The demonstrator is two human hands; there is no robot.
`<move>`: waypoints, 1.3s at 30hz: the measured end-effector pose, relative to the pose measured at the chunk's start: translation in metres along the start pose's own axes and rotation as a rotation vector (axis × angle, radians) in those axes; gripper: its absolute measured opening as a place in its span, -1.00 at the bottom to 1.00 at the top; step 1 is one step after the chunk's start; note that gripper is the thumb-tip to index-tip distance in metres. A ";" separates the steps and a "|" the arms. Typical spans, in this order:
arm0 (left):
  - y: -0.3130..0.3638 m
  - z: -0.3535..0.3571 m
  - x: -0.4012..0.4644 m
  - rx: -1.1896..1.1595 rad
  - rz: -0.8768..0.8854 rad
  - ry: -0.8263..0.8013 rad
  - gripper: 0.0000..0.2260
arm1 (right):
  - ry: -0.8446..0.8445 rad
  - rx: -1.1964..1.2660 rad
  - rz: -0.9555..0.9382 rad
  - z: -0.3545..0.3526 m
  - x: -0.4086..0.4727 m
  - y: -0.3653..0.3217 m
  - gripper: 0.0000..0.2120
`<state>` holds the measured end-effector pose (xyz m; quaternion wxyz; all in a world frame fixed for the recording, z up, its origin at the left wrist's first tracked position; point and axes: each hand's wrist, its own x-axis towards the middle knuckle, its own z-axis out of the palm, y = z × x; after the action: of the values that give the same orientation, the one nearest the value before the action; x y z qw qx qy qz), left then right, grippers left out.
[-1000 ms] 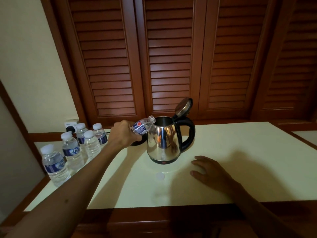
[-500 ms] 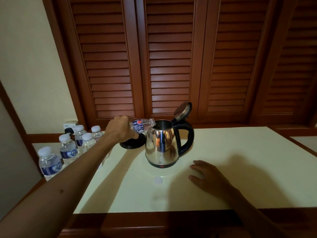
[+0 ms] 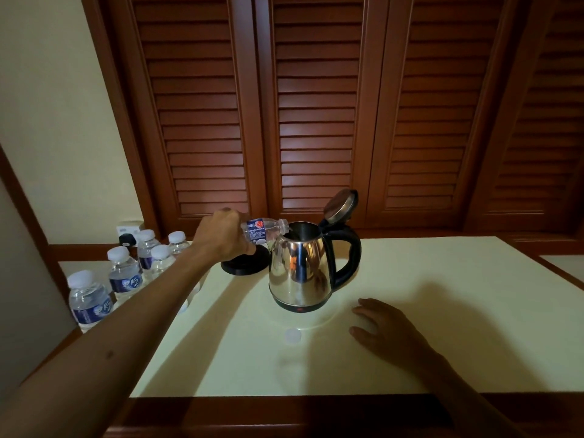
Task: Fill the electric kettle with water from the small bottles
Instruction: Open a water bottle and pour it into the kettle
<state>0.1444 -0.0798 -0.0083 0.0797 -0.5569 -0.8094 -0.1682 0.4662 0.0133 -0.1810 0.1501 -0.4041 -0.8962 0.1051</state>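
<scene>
The left hand (image 3: 221, 237) holds a small bottle (image 3: 264, 230) on its side, fingers curled round the base end, with the open neck resting at or just over the left rim of the electric kettle (image 3: 300, 270). The kettle stands on the pale surface (image 3: 442, 311) off its black base (image 3: 245, 263), which lies just behind and to its left, and its lid (image 3: 341, 205) is tipped up and back over the handle. The right hand (image 3: 384, 330) lies flat on the surface near the kettle's right side, fingers relaxed and holding nothing. A white cap (image 3: 292, 336) sits loose in front of the kettle. Five capped bottles (image 3: 123, 273) wait in a cluster at the far left. Whether water is running is too fine to tell. The main risk is spillage: the neck is only at the rim's edge, so a small drift leftward would send water down the steel wall and onto the surface. Nothing steadies the kettle, so a nudge from the bottle could shift it. Squeezing the thin plastic could make the flow surge. The base close by could get wet.
</scene>
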 end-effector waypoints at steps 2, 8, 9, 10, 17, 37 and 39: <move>-0.002 0.002 0.000 0.005 0.003 0.010 -0.57 | -0.004 -0.006 -0.001 0.001 0.000 0.002 -0.46; 0.000 0.000 0.001 0.058 0.052 0.031 -0.59 | 0.015 0.026 -0.006 0.004 0.001 0.009 -0.46; 0.001 -0.001 0.001 0.075 0.062 0.039 -0.60 | 0.011 0.028 -0.005 0.004 0.002 0.009 -0.46; 0.002 -0.002 0.002 0.089 0.071 0.044 -0.61 | 0.008 0.032 -0.004 0.004 0.001 0.009 -0.46; 0.001 -0.002 0.006 0.078 0.076 0.041 -0.59 | 0.015 0.043 -0.013 0.004 0.002 0.011 -0.48; -0.005 0.003 0.004 0.031 0.079 0.028 -0.60 | 0.047 0.043 -0.020 0.007 0.003 0.011 -0.49; -0.005 0.002 0.003 0.030 0.081 0.027 -0.60 | 0.049 0.033 -0.024 0.007 0.002 0.011 -0.49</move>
<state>0.1390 -0.0776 -0.0100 0.1056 -0.5857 -0.7875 -0.1601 0.4695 0.0216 -0.1904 0.1799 -0.3931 -0.8952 0.1083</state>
